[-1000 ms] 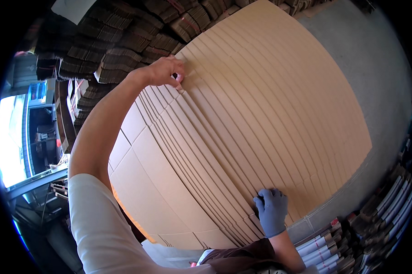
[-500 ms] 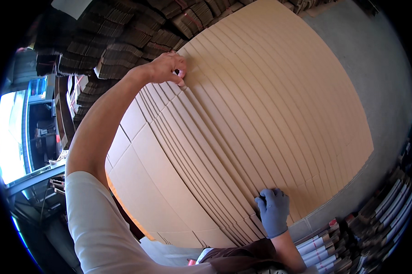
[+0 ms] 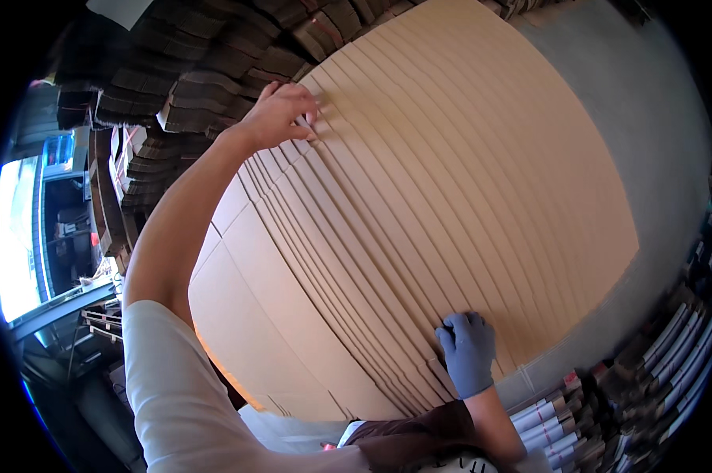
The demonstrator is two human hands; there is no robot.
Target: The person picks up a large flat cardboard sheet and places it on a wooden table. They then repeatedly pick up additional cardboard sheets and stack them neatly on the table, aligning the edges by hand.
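Observation:
Flat brown cardboard sheets (image 3: 482, 173) lie fanned out in front of me, overlapping like shingles, their edges running in long slanting lines. Bare, my left hand (image 3: 281, 116) bends its fingers and thumb over a sheet edge at the far left side of the fan. My right hand (image 3: 468, 355) wears a blue-grey glove and grips sheet edges at the near side, fingers curled. Between the hands the edges stand close together. Left of them, a broad creased panel (image 3: 257, 315) of the lowest visible sheets shows.
Bundled stacks of folded cardboard (image 3: 206, 94) crowd the back left. More tied bundles (image 3: 553, 426) stand at the lower right, close to my right arm. Grey floor (image 3: 648, 118) shows beyond the sheets on the right. A metal frame (image 3: 60, 311) and a bright opening are at the left.
Both hands keep to the sheet edges. My left hand has shifted slightly left, and my right hand slightly up and left; the whole view has also moved a little.

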